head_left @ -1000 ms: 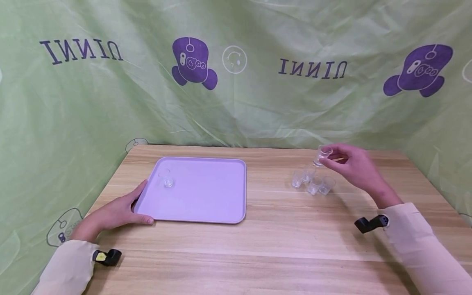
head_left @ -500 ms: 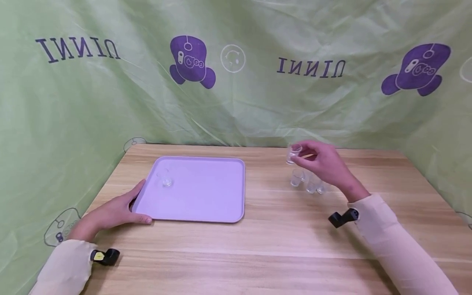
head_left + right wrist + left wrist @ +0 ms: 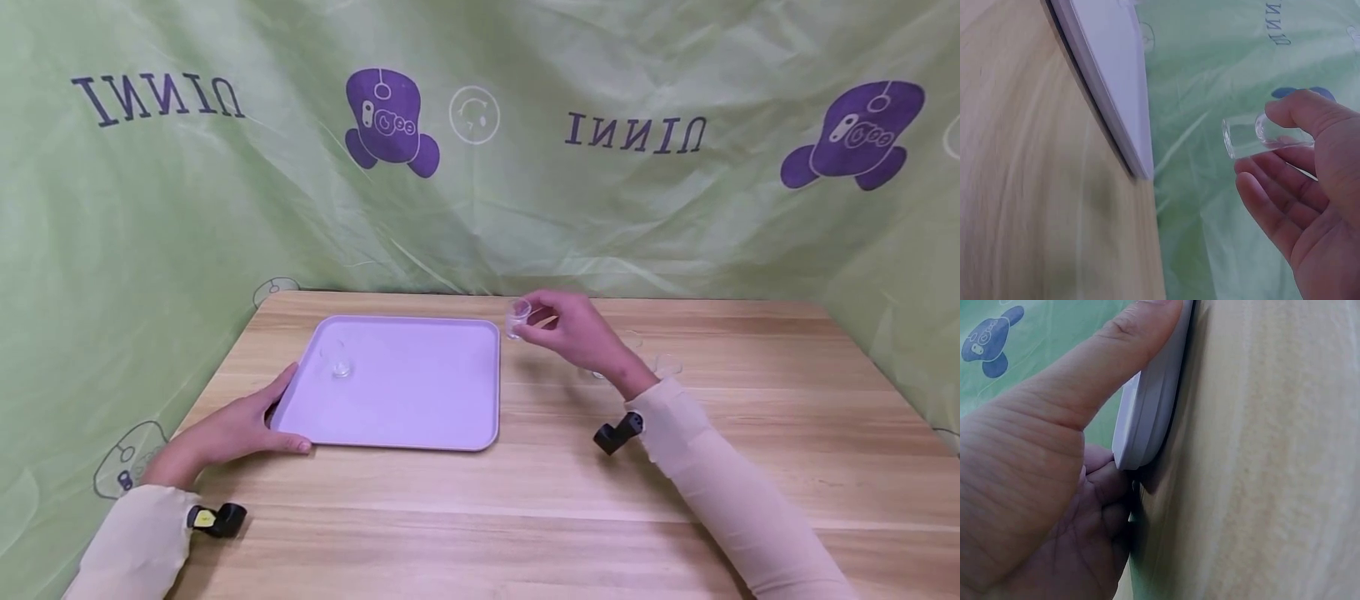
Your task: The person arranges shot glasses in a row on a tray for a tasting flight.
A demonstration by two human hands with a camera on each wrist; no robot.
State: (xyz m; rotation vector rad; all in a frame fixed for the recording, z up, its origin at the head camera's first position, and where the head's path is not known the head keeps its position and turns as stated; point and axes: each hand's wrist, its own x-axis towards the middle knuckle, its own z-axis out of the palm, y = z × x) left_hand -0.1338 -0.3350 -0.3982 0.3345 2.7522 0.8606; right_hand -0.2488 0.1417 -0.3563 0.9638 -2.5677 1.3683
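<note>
My right hand [image 3: 566, 329] pinches a small clear shot glass [image 3: 517, 320] between thumb and fingers, above the table just beyond the tray's right edge. In the right wrist view, the glass [image 3: 1266, 134] is held off the wood with its thick base pointing toward the tray side. A lilac tray [image 3: 412, 392] lies flat on the left of the table, with one clear glass [image 3: 342, 367] in its left part. At the tray's near left corner, my left hand [image 3: 232, 432] grips the rim. Its thumb runs along the near side, and its curled fingers are partly hidden.
Several more clear glasses [image 3: 667, 365] stand on the wooden table [image 3: 480, 508], mostly hidden behind my right forearm. A green printed cloth [image 3: 525, 225] hangs behind the table and at both sides.
My right hand has carried the shot glass leftward, from above the group of glasses to beside the tray. My left hand and the tray have stayed in place.
</note>
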